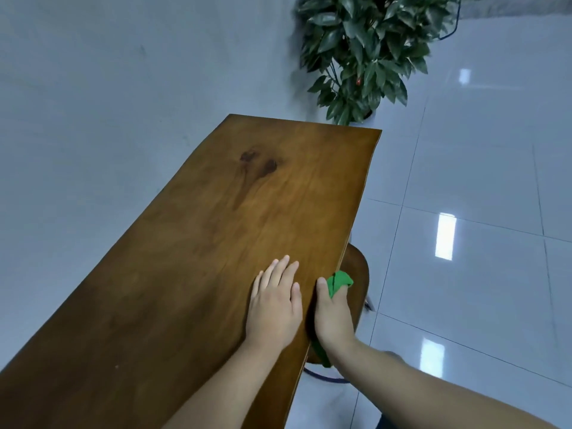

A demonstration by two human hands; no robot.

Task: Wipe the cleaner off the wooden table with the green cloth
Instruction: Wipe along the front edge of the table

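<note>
A long brown wooden table (216,236) runs from the near left to the far middle. My left hand (275,305) rests flat on its top near the right edge, fingers straight. My right hand (332,317) grips the green cloth (340,281) against the table's right edge, thumb on top of the edge. Part of the cloth bulges out past my fingers and a strip hangs below my wrist. No cleaner is plainly visible on the wood.
A round wooden stool (359,274) stands under the table's right edge, just behind my right hand. A potted leafy plant (365,54) stands beyond the far end. A grey wall runs along the left; glossy white floor tiles (479,196) lie to the right.
</note>
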